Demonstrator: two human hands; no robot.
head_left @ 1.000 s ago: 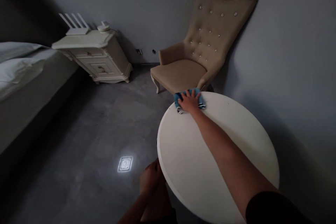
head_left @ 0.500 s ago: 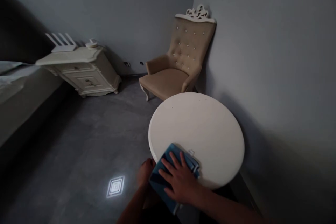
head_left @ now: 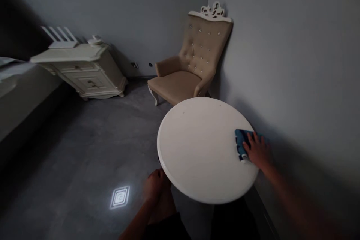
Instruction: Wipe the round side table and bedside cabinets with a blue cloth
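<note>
A folded blue cloth [head_left: 241,144] lies at the right edge of the round white table [head_left: 202,146], part of it reaching past the rim. Over it my right hand [head_left: 258,152] presses down with fingers spread, keeping hold of the cloth. My left hand [head_left: 154,184] is low by the table's near left rim, at my knee. Its fingers are curled closed, and their inner side is hidden from me. A few small dark specks show on the far part of the tabletop.
Behind the table stands a tan tufted armchair [head_left: 177,84]. A grey wall [head_left: 295,63] rises close on the right. At the left are a white nightstand [head_left: 92,78] carrying a white router [head_left: 62,41], and a bed [head_left: 22,93]. A bright light patch [head_left: 119,197] falls on the floor.
My right hand and the cloth have moved from the table's near left edge across to its right edge. My left hand stays about where it was.
</note>
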